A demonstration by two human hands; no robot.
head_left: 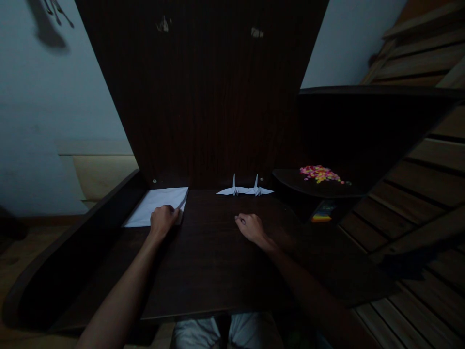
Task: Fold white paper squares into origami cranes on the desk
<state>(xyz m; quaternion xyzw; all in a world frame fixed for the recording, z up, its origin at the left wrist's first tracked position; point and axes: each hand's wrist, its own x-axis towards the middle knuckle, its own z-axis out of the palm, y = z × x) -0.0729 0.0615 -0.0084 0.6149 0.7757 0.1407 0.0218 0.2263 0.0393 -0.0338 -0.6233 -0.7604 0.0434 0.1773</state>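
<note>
At the back left of the dark wooden desk lies white paper, perhaps several sheets. My left hand is over its right part, fingers closed on the near right edge, where the paper looks slightly lifted. My right hand rests on the desk to the right of centre, fingers curled in, with nothing visible in them. Just beyond it, against the back panel, stand two folded white paper cranes, a left one and a right one, side by side with wings touching or overlapping.
A small raised shelf on the right bears a heap of small colourful pieces. Beneath it is an object with a yellow-orange edge. A tall back panel and a raised left side wall bound the desk. Wooden slats stand at right.
</note>
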